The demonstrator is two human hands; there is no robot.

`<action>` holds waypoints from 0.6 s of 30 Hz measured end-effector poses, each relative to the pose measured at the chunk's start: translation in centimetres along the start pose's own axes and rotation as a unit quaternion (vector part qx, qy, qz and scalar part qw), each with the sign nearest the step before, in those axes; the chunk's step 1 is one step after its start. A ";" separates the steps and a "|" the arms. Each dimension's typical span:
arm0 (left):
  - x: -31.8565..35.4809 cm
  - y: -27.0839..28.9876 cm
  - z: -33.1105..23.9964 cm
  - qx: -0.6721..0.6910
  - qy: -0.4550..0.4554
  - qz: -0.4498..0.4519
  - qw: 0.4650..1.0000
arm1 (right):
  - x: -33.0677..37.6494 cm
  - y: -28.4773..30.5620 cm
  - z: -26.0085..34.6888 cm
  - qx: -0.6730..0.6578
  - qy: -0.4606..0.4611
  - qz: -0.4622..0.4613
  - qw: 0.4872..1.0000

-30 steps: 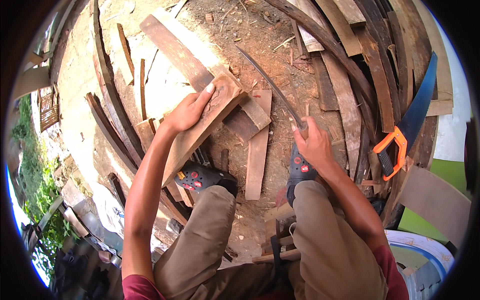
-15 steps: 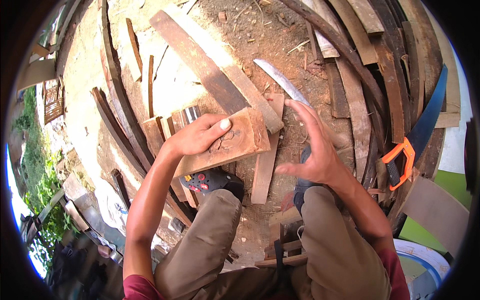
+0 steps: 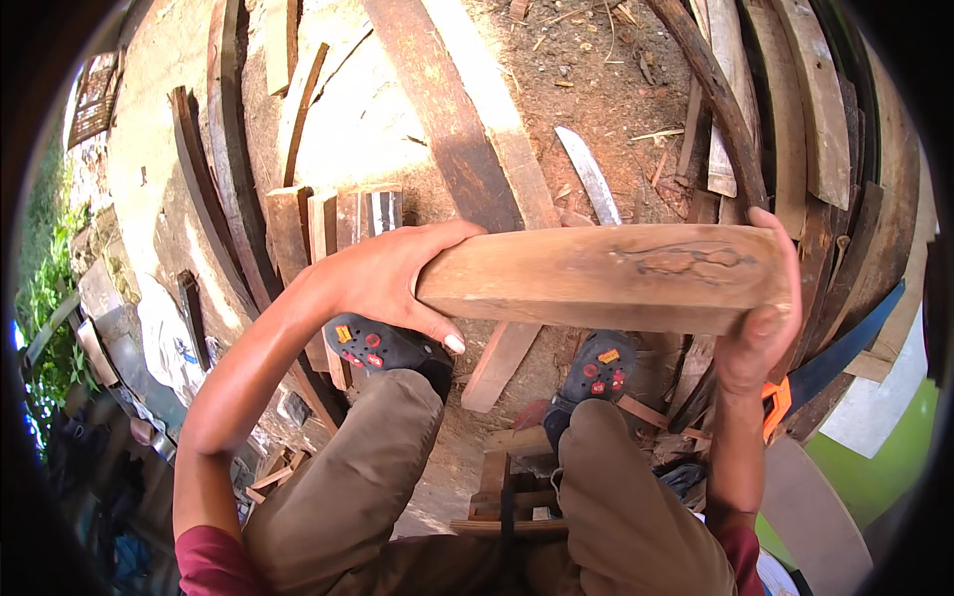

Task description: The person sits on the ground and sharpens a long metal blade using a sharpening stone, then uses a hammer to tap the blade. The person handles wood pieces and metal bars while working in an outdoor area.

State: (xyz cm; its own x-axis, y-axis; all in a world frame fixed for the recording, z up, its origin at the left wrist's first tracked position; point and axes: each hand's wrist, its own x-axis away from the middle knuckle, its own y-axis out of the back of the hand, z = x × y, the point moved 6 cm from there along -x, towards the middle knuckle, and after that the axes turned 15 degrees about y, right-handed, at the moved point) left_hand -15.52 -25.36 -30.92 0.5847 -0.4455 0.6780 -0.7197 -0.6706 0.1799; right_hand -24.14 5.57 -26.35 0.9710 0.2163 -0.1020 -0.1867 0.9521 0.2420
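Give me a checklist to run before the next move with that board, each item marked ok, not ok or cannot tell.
1. Left hand grips the board at its left end: ok.
2. Right hand clasps the right end, fingers over the top: ok.
3. Board level, off the ground: ok.
4. Both shoes planted on the ground: ok.
5. Blade on the dirt lies apart from both hands: ok.
6. Saw by the right wrist clear of the arm: cannot tell.

Both hands, left [image 3: 383,283] and right [image 3: 760,323], curl closed, forearms reaching forward, well apart.
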 end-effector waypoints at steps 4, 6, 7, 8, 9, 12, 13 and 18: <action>1.1 0.5 1.6 -0.057 0.109 0.032 0.992 | -0.9 5.9 3.3 0.052 -0.018 -0.047 0.997; 1.9 1.6 0.8 0.009 0.087 -0.010 0.996 | -1.0 8.5 5.3 0.044 -0.012 -0.097 0.994; 2.2 2.1 0.3 0.042 0.080 -0.030 0.995 | -1.1 9.5 6.4 0.048 -0.003 -0.105 0.993; 2.7 2.9 -0.5 0.098 0.056 -0.072 0.991 | -1.1 10.6 7.2 0.016 -0.018 -0.130 0.991; 3.2 3.6 -1.3 0.155 0.037 -0.109 0.981 | -1.2 11.4 7.8 0.016 -0.021 -0.140 0.990; 5.2 5.4 -4.2 0.340 0.012 -0.197 0.919 | -1.4 13.0 8.1 -0.085 -0.053 -0.197 0.975; 6.2 6.5 -5.7 0.344 0.000 -0.243 0.907 | -1.5 13.2 8.0 -0.087 -0.063 -0.199 0.974; 13.8 9.0 -16.3 0.430 -0.054 -0.426 0.794 | -0.8 10.1 5.6 -0.313 -0.145 -0.254 0.904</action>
State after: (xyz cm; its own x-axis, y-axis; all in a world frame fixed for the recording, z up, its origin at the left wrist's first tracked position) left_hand -20.00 -27.87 -8.35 0.7846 0.3701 0.4974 0.4490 -0.8924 -0.0442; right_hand -25.92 13.83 -18.41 0.9369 -0.2619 0.2317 0.3336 0.8682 -0.3674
